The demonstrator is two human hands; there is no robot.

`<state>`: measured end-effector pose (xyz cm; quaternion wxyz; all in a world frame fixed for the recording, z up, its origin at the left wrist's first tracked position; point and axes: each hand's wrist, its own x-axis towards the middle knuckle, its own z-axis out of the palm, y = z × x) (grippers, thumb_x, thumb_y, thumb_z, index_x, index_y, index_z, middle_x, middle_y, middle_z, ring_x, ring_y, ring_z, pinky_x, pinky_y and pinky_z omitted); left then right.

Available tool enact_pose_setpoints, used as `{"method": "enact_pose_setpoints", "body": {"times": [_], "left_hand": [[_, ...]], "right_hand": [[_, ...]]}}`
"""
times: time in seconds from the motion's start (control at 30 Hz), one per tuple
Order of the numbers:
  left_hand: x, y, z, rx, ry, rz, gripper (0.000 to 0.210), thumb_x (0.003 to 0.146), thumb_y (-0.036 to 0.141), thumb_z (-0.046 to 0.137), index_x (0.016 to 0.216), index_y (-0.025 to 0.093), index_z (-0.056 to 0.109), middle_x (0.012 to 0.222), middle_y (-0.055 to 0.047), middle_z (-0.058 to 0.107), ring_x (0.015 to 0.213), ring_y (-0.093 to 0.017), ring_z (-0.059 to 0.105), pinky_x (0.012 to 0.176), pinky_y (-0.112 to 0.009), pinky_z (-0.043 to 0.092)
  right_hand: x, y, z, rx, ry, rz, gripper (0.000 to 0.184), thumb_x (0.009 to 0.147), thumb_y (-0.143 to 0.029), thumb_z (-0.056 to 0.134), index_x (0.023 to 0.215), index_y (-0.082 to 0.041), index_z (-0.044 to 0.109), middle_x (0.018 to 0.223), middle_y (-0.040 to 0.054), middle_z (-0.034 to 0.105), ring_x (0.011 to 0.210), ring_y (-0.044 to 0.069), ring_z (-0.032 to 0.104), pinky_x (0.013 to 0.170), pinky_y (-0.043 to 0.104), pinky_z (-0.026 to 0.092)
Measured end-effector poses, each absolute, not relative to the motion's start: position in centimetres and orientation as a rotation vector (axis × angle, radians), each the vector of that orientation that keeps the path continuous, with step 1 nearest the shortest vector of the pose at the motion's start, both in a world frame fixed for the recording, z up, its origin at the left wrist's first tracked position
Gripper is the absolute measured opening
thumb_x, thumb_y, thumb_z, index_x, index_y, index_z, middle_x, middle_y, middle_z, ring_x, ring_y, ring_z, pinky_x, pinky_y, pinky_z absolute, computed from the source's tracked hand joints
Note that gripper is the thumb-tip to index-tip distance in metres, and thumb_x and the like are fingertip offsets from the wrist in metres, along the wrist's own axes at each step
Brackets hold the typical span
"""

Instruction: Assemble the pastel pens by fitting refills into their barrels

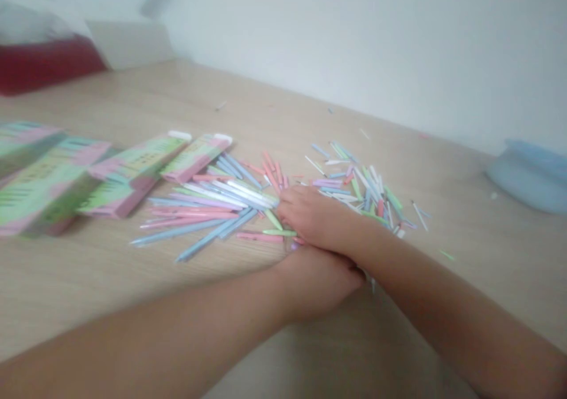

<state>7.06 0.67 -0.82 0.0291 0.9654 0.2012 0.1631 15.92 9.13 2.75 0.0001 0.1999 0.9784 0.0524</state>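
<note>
My right hand [310, 216] reaches in from the right, its fingers curled at the right end of a fanned heap of slim pastel pens [212, 201]. What lies inside those fingers is hidden. Just below it, my left hand [323, 281] passes partly under my right wrist, with its fingers mostly out of sight. A green pen piece [280, 232] and a pink one [259, 237] lie close to my right hand. Beyond my right wrist is a loose scatter of shorter coloured pen parts [354, 180]. Motion blurs the view.
Several green and pink printed boxes [133, 168] lie at the left on the wooden table [146, 91]. A red object [48, 65] and a pale box [130, 44] stand at the back left. A bluish bag-like thing [531, 174] sits at the right, before the white wall.
</note>
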Motion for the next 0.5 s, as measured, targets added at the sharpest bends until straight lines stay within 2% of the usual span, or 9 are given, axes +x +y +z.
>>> {"method": "enact_pose_setpoints", "body": {"times": [0.1, 0.2, 0.27, 0.37, 0.43, 0.5], "left_hand": [[7.0, 0.8, -1.1, 2.969, 0.606, 0.492, 0.03, 0.098, 0.019, 0.053, 0.119, 0.02, 0.075, 0.124, -0.01, 0.075, 0.114, -0.031, 0.069, 0.106, -0.049, 0.052], [6.7, 1.1, -1.3, 2.951, 0.578, 0.536, 0.025, 0.095, 0.019, 0.057, 0.113, 0.021, 0.075, 0.114, -0.01, 0.077, 0.106, -0.03, 0.071, 0.101, -0.051, 0.053], [6.5, 1.2, -1.4, 2.924, 0.593, 0.6, 0.022, 0.095, 0.02, 0.058, 0.11, 0.019, 0.074, 0.112, -0.009, 0.078, 0.11, -0.03, 0.07, 0.105, -0.052, 0.05], [6.3, 1.4, -1.3, 2.854, 0.659, 0.651, 0.017, 0.096, 0.023, 0.058, 0.106, 0.018, 0.071, 0.113, -0.008, 0.076, 0.111, -0.028, 0.07, 0.106, -0.048, 0.049], [6.3, 1.6, -1.1, 2.778, 0.747, 0.659, 0.016, 0.098, 0.023, 0.056, 0.107, 0.019, 0.068, 0.112, -0.006, 0.076, 0.108, -0.025, 0.071, 0.102, -0.044, 0.051], [6.3, 1.8, -1.0, 2.687, 0.844, 0.671, 0.017, 0.101, 0.024, 0.052, 0.11, 0.021, 0.066, 0.111, -0.004, 0.076, 0.105, -0.023, 0.072, 0.097, -0.04, 0.053]], "right_hand": [[16.2, 8.9, 3.1, 0.865, 3.056, 0.116, 0.015, 0.098, -0.01, 0.052, 0.101, -0.014, 0.065, 0.104, 0.0146, 0.069, 0.097, 0.026, 0.061, 0.088, 0.037, 0.046], [17.6, 7.6, 4.3, 1.286, 3.013, -0.046, 0.019, 0.102, -0.016, 0.047, 0.095, -0.019, 0.064, 0.089, 0.0087, 0.07, 0.08, 0.023, 0.063, 0.074, 0.034, 0.048], [19.4, 5.8, 4.9, 1.499, 3.064, -0.179, 0.018, 0.103, -0.024, 0.049, 0.097, -0.021, 0.066, 0.093, 0.0073, 0.072, 0.084, 0.023, 0.066, 0.078, 0.034, 0.051], [22.7, 2.2, 4.7, 1.868, 3.19, -0.179, 0.02, 0.103, -0.031, 0.054, 0.116, -0.026, 0.068, 0.109, 0.007, 0.076, 0.099, 0.025, 0.07, 0.088, 0.039, 0.055], [24.8, -0.2, 3.7, 2.174, 3.126, -0.238, 0.021, 0.101, -0.035, 0.057, 0.114, -0.028, 0.071, 0.106, 0.0066, 0.077, 0.097, 0.026, 0.072, 0.087, 0.042, 0.057], [26.4, -2.2, 2.3, 2.395, 3.021, -0.403, 0.019, 0.1, -0.038, 0.059, 0.109, -0.029, 0.073, 0.098, 0.005, 0.078, 0.086, 0.024, 0.074, 0.078, 0.04, 0.06]]}}
